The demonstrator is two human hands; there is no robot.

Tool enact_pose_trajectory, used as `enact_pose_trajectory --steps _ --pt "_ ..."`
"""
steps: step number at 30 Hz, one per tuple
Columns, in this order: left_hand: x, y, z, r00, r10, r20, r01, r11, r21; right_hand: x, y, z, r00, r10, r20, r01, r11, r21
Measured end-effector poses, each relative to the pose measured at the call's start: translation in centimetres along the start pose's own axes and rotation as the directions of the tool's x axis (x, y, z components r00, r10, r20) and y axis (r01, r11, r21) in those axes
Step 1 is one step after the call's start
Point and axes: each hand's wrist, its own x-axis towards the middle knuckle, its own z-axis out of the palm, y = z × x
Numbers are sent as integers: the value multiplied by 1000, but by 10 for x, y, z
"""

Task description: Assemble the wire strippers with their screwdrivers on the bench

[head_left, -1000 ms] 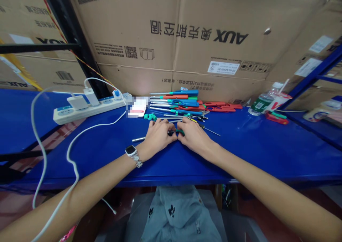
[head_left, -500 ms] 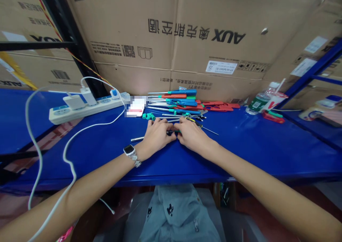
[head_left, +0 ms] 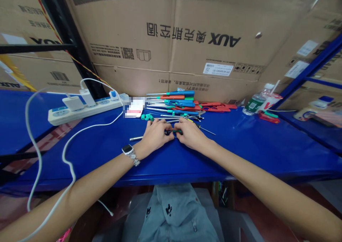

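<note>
Over the blue tabletop my left hand [head_left: 157, 133] is closed around a slim metal tube [head_left: 135, 138], whose end sticks out to the left. My right hand [head_left: 191, 133] pinches a small green part [head_left: 178, 131] close to my left fingertips. A dark piece shows between the two hands; the fingers hide how the parts join. Just behind my right hand lies a thin screwdriver [head_left: 207, 130] with a yellow and black handle. Loose metal tubes [head_left: 167, 117] and small teal parts [head_left: 147, 117] lie beyond my fingers.
A pile of long-nosed lighters [head_left: 181, 103] and red handles [head_left: 217, 107] lies against the cardboard [head_left: 171, 63]. At left are a power strip [head_left: 88, 110], white cables and a card [head_left: 134, 107]. A bottle [head_left: 253, 104], cup [head_left: 271, 101] and red object [head_left: 269, 118] stand right.
The view has shifted slightly. Both hands keep their hold almost in place; a little more of the green part shows between the fingers.
</note>
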Motion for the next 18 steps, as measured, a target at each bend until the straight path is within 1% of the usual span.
enact_pose_trajectory --steps 4,8,10,11,12,13,15,16,17,18 --pt "1 -6 3 998 65 -28 -64 998 16 -4 5 6 995 52 -81 -42 992 118" --pt "0 -9 3 994 97 -40 -96 995 34 -11 4 6 988 65 -143 -39 984 172" --pt "-2 -9 0 985 146 -92 -138 987 82 -14 4 6 984 63 -166 -32 983 183" --pt "-3 -10 -1 973 197 -121 -184 977 109 -14 4 6 983 61 -175 -27 981 191" --pt "-4 -11 -3 952 272 -137 -256 958 126 -15 4 7 981 61 -182 -23 978 205" --pt "-5 -13 -5 922 362 -138 -344 929 135 -15 4 8 980 65 -186 -22 974 225" --pt "-6 -18 -7 843 530 -94 -517 846 130 -15 5 10 979 78 -188 -26 965 262" --pt "-6 -21 -7 809 585 -66 -575 809 125 -14 6 11 979 81 -188 -27 961 276" --pt "-5 -23 -7 787 615 -48 -606 785 127 -14 6 11 979 83 -185 -28 959 283" --pt "-5 -25 -6 777 628 -42 -618 775 133 -14 7 12 980 82 -183 -28 959 283"
